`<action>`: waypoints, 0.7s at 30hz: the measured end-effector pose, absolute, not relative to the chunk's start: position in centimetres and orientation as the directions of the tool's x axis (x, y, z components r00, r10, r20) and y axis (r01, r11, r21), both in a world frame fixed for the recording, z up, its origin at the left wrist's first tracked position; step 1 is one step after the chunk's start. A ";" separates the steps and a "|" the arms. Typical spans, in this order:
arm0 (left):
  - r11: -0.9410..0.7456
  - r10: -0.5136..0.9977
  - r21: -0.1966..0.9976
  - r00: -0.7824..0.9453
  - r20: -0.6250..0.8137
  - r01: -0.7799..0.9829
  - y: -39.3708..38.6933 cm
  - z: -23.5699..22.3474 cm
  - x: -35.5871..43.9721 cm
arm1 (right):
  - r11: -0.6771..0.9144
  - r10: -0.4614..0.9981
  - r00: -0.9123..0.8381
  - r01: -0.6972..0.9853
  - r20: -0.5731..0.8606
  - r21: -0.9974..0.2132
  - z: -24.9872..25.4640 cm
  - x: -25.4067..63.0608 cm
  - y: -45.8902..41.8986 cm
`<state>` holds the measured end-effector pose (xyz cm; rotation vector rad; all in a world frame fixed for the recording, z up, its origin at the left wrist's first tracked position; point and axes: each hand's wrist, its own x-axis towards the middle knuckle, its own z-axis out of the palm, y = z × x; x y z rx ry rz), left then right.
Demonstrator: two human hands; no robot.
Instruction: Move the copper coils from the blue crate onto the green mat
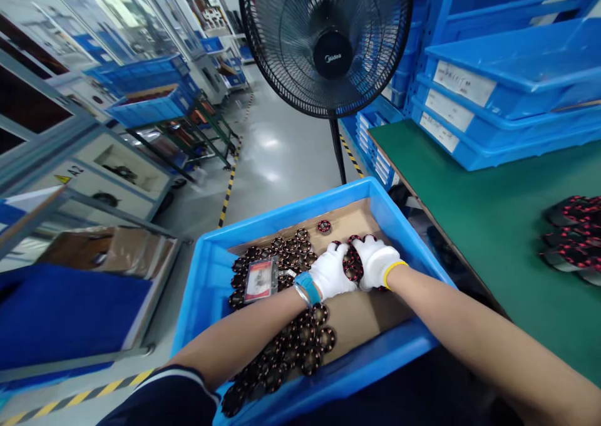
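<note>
Both my hands wear white gloves and reach into a blue plastic crate [206,288] lined with brown cardboard. Between them they clasp a stack of dark round coil rings with red marks [352,264]. My left hand [329,272] curls round the stack's left side, and my right hand [375,260] closes on its right side. Several more of these rings [286,250] lie loose in the crate to the left and under my left forearm. One ring [323,226] lies alone near the crate's far wall. A small labelled card [260,280] rests on the rings.
A green table [483,213] at the right carries another pile of rings [575,235] and stacked blue trays [507,100]. A black standing fan [326,44] rises behind the crate. Blue crates on racks [150,97] and metal shelving line the left of a grey aisle.
</note>
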<state>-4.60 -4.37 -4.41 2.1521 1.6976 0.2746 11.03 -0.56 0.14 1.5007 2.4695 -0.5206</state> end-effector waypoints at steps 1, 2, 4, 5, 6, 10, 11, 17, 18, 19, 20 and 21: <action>-0.208 0.963 0.403 0.259 -0.076 0.891 -4.1 -4.5 -4.8 | 0.424 0.818 -0.469 0.883 -0.333 -0.202 0.1 11.0 -0.5; -0.220 0.961 0.394 0.269 -0.071 0.892 -3.9 -4.3 -4.9 | 0.424 0.823 -0.472 0.880 -0.315 -0.212 0.2 11.0 -0.5; -0.251 0.955 0.383 0.293 -0.054 0.889 -3.8 -3.0 -5.2 | 0.428 0.839 -0.479 0.874 -0.259 -0.230 0.8 10.8 -0.7; -0.261 0.955 0.372 0.294 -0.034 0.891 -3.8 -1.9 -5.3 | 0.431 0.851 -0.480 0.870 -0.211 -0.240 1.4 10.8 -0.9; -0.280 0.953 0.363 0.304 -0.010 0.889 -3.9 -0.5 -5.4 | 0.441 0.862 -0.484 0.862 -0.150 -0.249 2.2 10.8 -1.2; -0.259 0.962 0.203 0.233 0.144 0.944 -4.7 6.2 -4.7 | 0.446 0.894 -0.442 0.863 0.074 -0.237 7.2 11.9 -3.2; -0.289 0.948 0.155 0.261 0.182 0.945 -4.8 7.7 -4.2 | 0.437 0.899 -0.428 0.871 0.089 -0.225 8.6 12.5 -3.8; -0.551 0.811 0.078 0.511 0.286 0.831 -4.5 12.4 4.5 | 0.156 0.977 -0.124 0.971 0.176 -0.181 13.5 20.8 -8.6; -0.610 0.778 0.122 0.562 0.279 0.783 -4.5 12.5 6.9 | 0.097 0.979 -0.060 0.977 0.193 -0.190 13.4 22.8 -9.7; -0.668 0.736 0.157 0.616 0.281 0.727 -4.6 12.5 9.3 | 0.014 0.980 0.025 0.981 0.198 -0.192 13.2 24.8 -10.9; -0.719 0.694 0.197 0.676 0.247 0.667 -4.6 12.3 11.9 | -0.073 0.979 0.110 0.975 0.169 -0.210 12.8 26.8 -12.1; -0.779 0.625 0.221 0.753 0.203 0.587 -4.7 11.9 14.4 | -0.186 0.968 0.216 0.959 0.125 -0.213 12.3 28.7 -13.3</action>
